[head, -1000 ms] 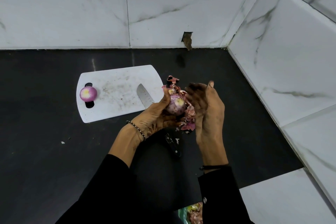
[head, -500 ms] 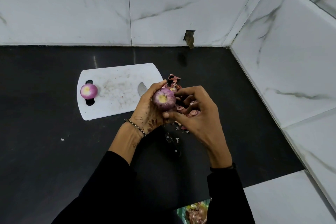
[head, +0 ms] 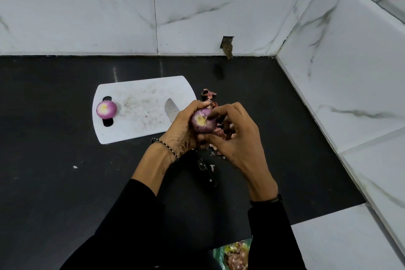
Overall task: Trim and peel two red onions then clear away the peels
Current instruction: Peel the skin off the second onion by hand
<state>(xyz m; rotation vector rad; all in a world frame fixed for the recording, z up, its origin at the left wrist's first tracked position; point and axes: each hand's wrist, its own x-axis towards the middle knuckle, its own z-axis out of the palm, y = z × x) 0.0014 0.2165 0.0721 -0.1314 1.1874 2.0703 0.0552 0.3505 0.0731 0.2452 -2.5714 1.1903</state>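
On the black countertop (head: 54, 182) in the marble-tiled corner, our left hand (head: 182, 131) grips the second onion (head: 202, 121) just right of the cutting board (head: 142, 94), and our right hand (head: 236, 138), flat and open a second ago, now pinches at its skin, so we judge peeling nearly done. The first onion (head: 106, 110) rests peeled on the board's left end; peels (head: 209, 94) and knife (head: 171, 108) crowd under our hands, while open counter lies left.
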